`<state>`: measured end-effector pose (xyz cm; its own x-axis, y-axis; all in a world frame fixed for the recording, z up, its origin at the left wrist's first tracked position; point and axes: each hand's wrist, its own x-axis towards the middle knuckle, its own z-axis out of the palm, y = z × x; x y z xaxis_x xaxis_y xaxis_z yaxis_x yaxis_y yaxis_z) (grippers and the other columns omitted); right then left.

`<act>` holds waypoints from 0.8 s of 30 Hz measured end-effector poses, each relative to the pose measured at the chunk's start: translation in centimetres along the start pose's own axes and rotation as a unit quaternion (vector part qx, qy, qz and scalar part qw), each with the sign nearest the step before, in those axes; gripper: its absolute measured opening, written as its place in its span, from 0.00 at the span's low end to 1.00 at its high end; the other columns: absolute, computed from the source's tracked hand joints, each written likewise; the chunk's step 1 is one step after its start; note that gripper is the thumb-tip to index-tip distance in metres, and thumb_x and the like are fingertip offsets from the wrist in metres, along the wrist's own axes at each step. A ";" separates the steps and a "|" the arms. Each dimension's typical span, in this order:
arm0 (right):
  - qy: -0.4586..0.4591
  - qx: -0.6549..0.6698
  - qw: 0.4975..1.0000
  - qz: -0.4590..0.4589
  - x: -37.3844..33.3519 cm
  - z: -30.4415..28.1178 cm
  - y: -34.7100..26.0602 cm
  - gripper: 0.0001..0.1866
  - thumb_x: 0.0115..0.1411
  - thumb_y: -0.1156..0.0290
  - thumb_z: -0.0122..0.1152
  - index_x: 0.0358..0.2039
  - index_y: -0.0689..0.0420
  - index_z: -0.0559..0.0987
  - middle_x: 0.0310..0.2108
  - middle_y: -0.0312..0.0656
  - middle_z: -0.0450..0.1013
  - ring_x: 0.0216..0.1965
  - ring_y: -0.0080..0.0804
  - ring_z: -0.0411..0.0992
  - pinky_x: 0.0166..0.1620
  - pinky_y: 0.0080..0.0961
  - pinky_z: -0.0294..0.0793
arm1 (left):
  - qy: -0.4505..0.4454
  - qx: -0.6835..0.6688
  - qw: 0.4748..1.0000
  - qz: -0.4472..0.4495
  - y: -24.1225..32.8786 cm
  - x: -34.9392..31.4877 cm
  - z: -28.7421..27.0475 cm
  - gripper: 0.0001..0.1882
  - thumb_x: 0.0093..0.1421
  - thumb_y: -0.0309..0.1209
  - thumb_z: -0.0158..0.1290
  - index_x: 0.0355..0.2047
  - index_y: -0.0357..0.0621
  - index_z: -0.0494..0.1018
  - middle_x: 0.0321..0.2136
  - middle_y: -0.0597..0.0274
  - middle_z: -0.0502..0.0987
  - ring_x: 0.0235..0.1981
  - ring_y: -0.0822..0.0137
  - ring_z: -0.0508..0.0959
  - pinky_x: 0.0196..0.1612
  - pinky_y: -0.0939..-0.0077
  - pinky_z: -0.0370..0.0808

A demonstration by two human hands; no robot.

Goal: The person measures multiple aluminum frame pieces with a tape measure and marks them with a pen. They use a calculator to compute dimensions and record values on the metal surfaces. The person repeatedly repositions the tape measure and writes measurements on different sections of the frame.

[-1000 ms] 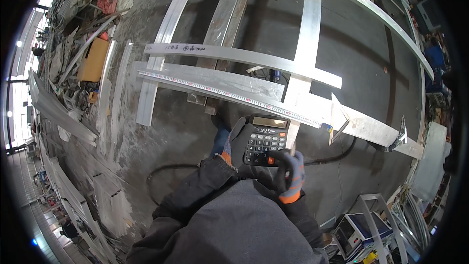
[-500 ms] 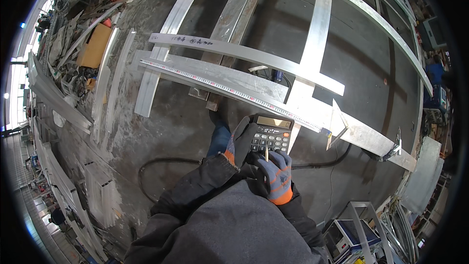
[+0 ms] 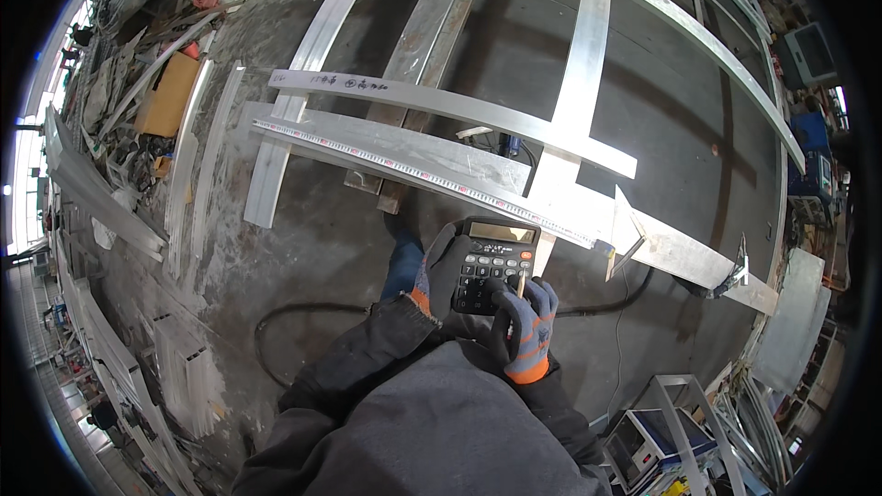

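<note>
Daylight is entering from the upper left edge, glaring off the aluminium bars (image 3: 432,106) and casting soft shadows, while fisheye distortion is bending edges and vignetting the corners black.

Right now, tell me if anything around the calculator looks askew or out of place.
The calculator sits steady in the gloved left hand, with the right hand on its keys. The measuring tape lies straight along the aluminium bar. The only mess is the scrap pile at the far left.
</note>
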<state>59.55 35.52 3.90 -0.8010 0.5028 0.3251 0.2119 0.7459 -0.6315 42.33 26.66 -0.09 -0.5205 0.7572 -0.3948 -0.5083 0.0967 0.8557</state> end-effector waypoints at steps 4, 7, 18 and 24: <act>-0.086 -0.025 0.996 0.016 0.2 0.1 0.0 0.29 0.52 0.64 0.74 0.54 0.57 0.77 0.55 0.45 0.77 0.62 0.54 0.66 0.66 0.59 0.60 | -0.093 0.344 0.884 0.303 -1.5 0.1 -1.5 0.25 0.73 0.30 0.50 0.66 0.33 0.63 0.58 0.45 0.75 0.56 0.56 0.80 0.60 0.61 0.78; -0.024 -0.005 1.000 0.006 -0.1 0.2 0.3 0.28 0.51 0.70 0.70 0.54 0.56 0.77 0.55 0.47 0.77 0.60 0.55 0.68 0.66 0.60 0.60 | -0.054 0.130 0.987 0.081 -2.5 -0.2 -1.8 0.28 0.71 0.28 0.53 0.68 0.31 0.62 0.61 0.41 0.72 0.58 0.53 0.78 0.66 0.56 0.74; 0.082 0.053 0.974 0.204 -1.6 -1.4 1.8 0.20 0.62 0.81 0.50 0.54 0.59 0.79 0.52 0.48 0.78 0.57 0.50 0.72 0.58 0.44 0.73 | -0.171 -0.344 0.923 -0.024 -2.4 0.7 -1.2 0.22 0.78 0.31 0.41 0.68 0.32 0.62 0.56 0.51 0.79 0.54 0.64 0.81 0.64 0.67 0.76; 0.071 0.018 0.985 0.158 -2.2 -0.5 2.0 0.19 0.56 0.80 0.58 0.50 0.57 0.80 0.50 0.51 0.78 0.54 0.52 0.72 0.57 0.48 0.71 | -0.150 -0.133 0.975 0.092 -2.2 0.6 -0.4 0.22 0.79 0.31 0.40 0.69 0.33 0.61 0.56 0.52 0.79 0.54 0.66 0.81 0.61 0.68 0.78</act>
<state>62.03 36.09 2.28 -0.6108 0.7657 0.2014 0.4160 0.5268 -0.7413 42.87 26.68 -2.29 -0.4152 0.9050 -0.0930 -0.6057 -0.1987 0.7705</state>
